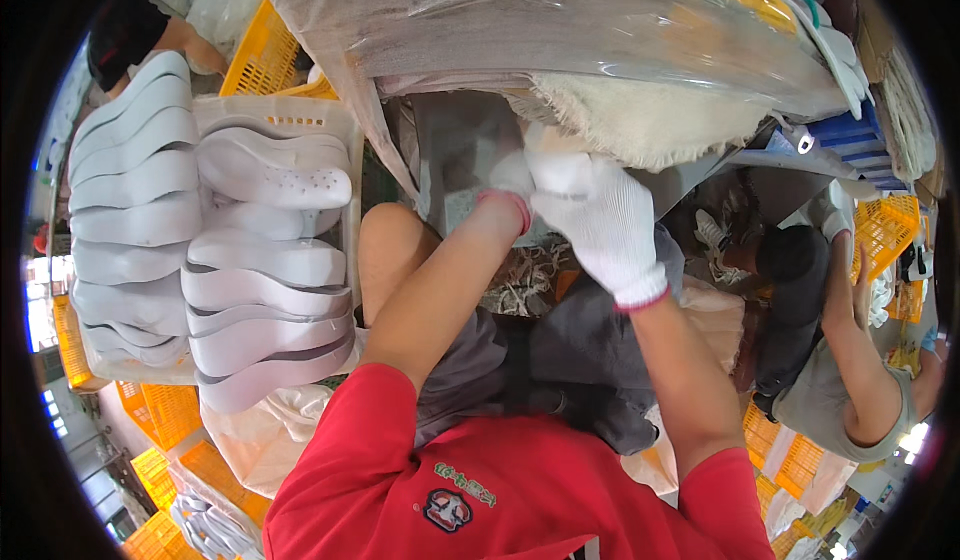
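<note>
Both my hands wear white knitted gloves with red cuffs and are close together under the front edge of a plastic-covered work surface (590, 30). My left hand (511, 176) is partly hidden behind the wrist and blurred, so its fingers do not show clearly. My right hand (603, 222) is closed, its fingers curled towards the left hand. A pale shape lies at its fingertips, too blurred to name. A frayed cream cloth (650, 120) hangs just above the right hand. Left of my arms, pale grey foam shoe soles (265, 285) stand stacked in two columns.
The soles fill a light-coloured crate (352, 175) beside my left knee. Yellow crates (262, 55) stand around, including a yellow crate (885, 230) at right. Another person (845, 380) sits close on my right. Scraps (520, 280) lie below my hands.
</note>
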`<control>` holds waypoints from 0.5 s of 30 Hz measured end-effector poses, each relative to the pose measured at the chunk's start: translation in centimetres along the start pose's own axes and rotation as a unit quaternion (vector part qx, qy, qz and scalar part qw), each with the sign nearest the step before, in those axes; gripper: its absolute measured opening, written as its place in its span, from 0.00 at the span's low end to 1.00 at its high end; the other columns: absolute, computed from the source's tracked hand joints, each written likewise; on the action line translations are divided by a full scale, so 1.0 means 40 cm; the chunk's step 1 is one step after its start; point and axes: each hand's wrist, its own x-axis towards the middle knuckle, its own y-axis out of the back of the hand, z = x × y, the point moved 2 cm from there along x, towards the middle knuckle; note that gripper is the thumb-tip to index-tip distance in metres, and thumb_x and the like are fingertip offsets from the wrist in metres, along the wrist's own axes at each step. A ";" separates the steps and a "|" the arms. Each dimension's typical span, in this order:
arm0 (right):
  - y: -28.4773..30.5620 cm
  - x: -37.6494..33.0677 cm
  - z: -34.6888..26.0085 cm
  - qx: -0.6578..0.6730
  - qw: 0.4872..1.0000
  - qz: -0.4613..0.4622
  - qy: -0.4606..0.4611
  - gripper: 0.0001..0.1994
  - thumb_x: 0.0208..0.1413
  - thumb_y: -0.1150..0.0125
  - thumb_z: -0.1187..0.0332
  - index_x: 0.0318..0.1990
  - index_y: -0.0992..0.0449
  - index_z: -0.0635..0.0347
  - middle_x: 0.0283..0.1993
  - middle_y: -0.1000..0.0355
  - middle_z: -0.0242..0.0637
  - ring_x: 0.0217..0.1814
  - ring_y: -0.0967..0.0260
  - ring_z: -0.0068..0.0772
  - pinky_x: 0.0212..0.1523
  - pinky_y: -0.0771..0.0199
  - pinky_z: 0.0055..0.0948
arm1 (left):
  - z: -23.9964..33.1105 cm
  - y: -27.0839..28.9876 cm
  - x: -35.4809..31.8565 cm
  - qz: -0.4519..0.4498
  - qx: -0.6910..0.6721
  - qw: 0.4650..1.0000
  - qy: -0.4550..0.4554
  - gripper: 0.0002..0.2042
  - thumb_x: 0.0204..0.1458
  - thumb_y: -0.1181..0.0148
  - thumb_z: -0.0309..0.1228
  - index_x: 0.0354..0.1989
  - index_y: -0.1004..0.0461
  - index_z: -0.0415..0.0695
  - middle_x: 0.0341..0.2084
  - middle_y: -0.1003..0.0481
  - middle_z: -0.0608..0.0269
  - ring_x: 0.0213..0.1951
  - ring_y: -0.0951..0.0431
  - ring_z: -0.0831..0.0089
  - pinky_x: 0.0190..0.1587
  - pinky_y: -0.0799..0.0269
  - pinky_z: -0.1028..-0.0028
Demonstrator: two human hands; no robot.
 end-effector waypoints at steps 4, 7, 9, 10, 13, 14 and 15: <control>-0.003 -0.018 -0.016 -0.033 0.996 0.006 -0.081 0.25 0.51 0.18 0.52 0.49 0.17 0.59 0.42 0.16 0.46 0.44 0.16 0.52 0.45 0.16 0.44 | 0.072 -0.009 -0.045 -0.050 0.306 0.948 -0.069 0.21 0.61 0.35 0.51 0.48 0.15 0.46 0.38 0.14 0.53 0.41 0.12 0.55 0.44 0.16 0.56; -0.014 -0.006 -0.009 -0.024 0.996 0.063 -0.059 0.25 0.51 0.19 0.50 0.49 0.15 0.58 0.42 0.16 0.47 0.43 0.15 0.50 0.44 0.15 0.42 | 0.120 -0.055 -0.074 -0.019 0.406 0.905 -0.123 0.22 0.64 0.35 0.49 0.51 0.17 0.42 0.41 0.13 0.51 0.43 0.11 0.54 0.46 0.16 0.58; -0.026 0.017 -0.006 0.068 0.990 0.032 -0.121 0.18 0.52 0.21 0.51 0.44 0.10 0.51 0.37 0.15 0.41 0.40 0.15 0.47 0.43 0.16 0.41 | 0.117 -0.073 -0.094 0.120 0.082 0.989 -0.023 0.27 0.69 0.43 0.53 0.60 0.22 0.40 0.49 0.15 0.50 0.50 0.14 0.55 0.55 0.19 0.61; -0.032 0.020 -0.001 0.051 0.986 0.033 -0.153 0.16 0.53 0.22 0.52 0.43 0.09 0.49 0.36 0.15 0.40 0.39 0.15 0.47 0.43 0.16 0.41 | 0.102 -0.082 -0.105 0.156 -0.138 0.978 0.023 0.29 0.72 0.48 0.55 0.64 0.25 0.39 0.53 0.17 0.49 0.53 0.15 0.55 0.59 0.21 0.62; -0.059 0.035 0.015 -0.230 0.972 -0.003 0.042 0.11 0.56 0.25 0.54 0.42 0.08 0.44 0.38 0.14 0.36 0.40 0.16 0.46 0.43 0.16 0.37 | 0.064 -0.104 -0.103 0.130 -0.328 0.935 0.039 0.29 0.75 0.56 0.53 0.66 0.26 0.39 0.55 0.17 0.49 0.56 0.16 0.54 0.64 0.22 0.61; -0.059 0.036 0.025 -0.077 0.996 -0.012 -0.049 0.13 0.55 0.23 0.55 0.44 0.08 0.47 0.39 0.14 0.38 0.41 0.15 0.44 0.45 0.16 0.37 | 0.047 -0.105 -0.096 0.122 -0.363 0.921 0.069 0.28 0.76 0.57 0.52 0.64 0.25 0.40 0.54 0.17 0.50 0.56 0.16 0.54 0.64 0.22 0.59; -0.059 0.035 0.035 0.039 0.990 -0.004 -0.134 0.15 0.54 0.21 0.56 0.46 0.09 0.50 0.40 0.14 0.40 0.43 0.14 0.43 0.47 0.15 0.36 | 0.033 -0.101 -0.087 0.115 -0.387 0.909 0.104 0.27 0.76 0.59 0.50 0.62 0.24 0.40 0.54 0.17 0.50 0.56 0.16 0.53 0.65 0.22 0.58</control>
